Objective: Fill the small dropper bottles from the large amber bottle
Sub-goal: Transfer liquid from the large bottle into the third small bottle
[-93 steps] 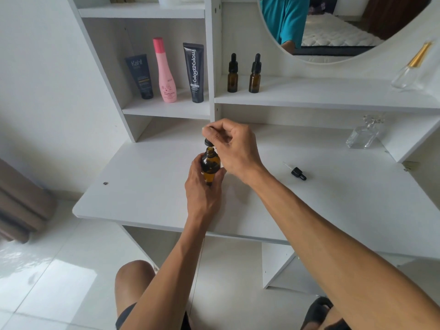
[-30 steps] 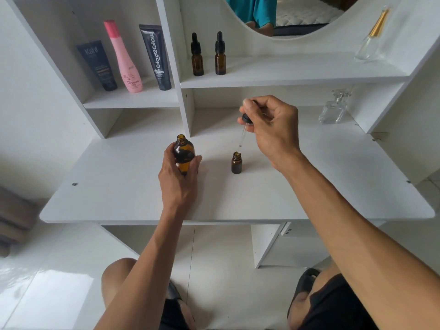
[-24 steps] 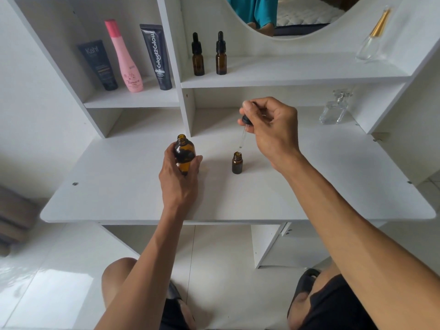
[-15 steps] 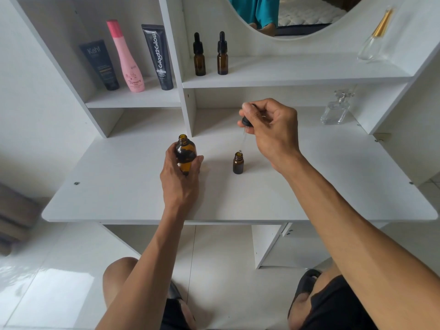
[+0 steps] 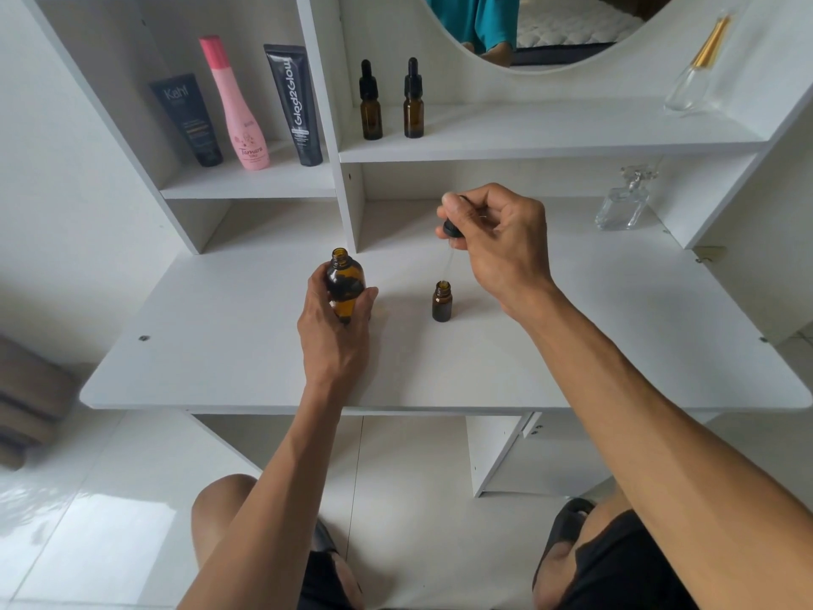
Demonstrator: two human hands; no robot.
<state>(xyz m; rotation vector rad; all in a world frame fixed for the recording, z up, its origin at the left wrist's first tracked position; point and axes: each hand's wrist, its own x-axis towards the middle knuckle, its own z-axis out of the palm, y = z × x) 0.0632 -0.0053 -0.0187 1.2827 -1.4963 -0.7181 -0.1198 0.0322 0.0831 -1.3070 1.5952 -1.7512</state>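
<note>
One large amber bottle [image 5: 345, 284] stood uncapped on the white surface [image 5: 440, 367], partly filled with dark liquid, the left hand [image 5: 334, 332] wrapped around its lower body. Just to its right stood one small dropper bottle [image 5: 441, 301], open and apart from it. The right hand [image 5: 497, 244] pinched a black dropper cap [image 5: 452, 228] in its fingers [image 5: 453, 204], the glass pipette reaching down to the small bottle's mouth. Two capped dropper bottles [image 5: 391, 101] stood on the shelf [image 5: 550, 138] above. Three cosmetic containers [image 5: 237, 107] stood in the left compartment, and two clear glass perfume bottles [image 5: 622, 206] sat at the right.
</note>
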